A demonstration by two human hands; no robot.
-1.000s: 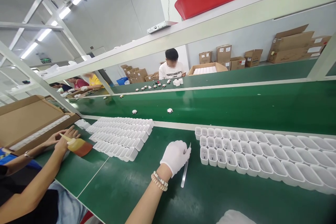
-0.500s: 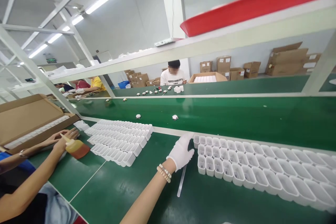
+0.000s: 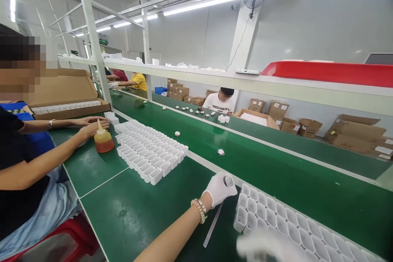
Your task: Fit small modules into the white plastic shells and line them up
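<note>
My left hand (image 3: 217,191), in a white glove with a bead bracelet at the wrist, is closed around a small white plastic cup (image 3: 229,181) by the left end of the cup rows. Just below this hand, a thin pale strip (image 3: 212,227) lies on the green bench. Rows of open white cups (image 3: 284,215) run off to the right. At the bottom, my right hand (image 3: 268,246), also gloved, passes in front of the nearest row; motion smears its fingers.
A second block of white cups (image 3: 150,149) stands to the left. Beside it, a co-worker's hands rest near a squeeze bottle (image 3: 103,141) of amber liquid. Beyond the bench runs a green conveyor (image 3: 260,159) with a small white part (image 3: 220,152). Overhead is a shelf (image 3: 196,75).
A cup now shows in my left hand. My right hand has come into view at the bottom. The view has turned left, and the co-worker's upper body shows.
</note>
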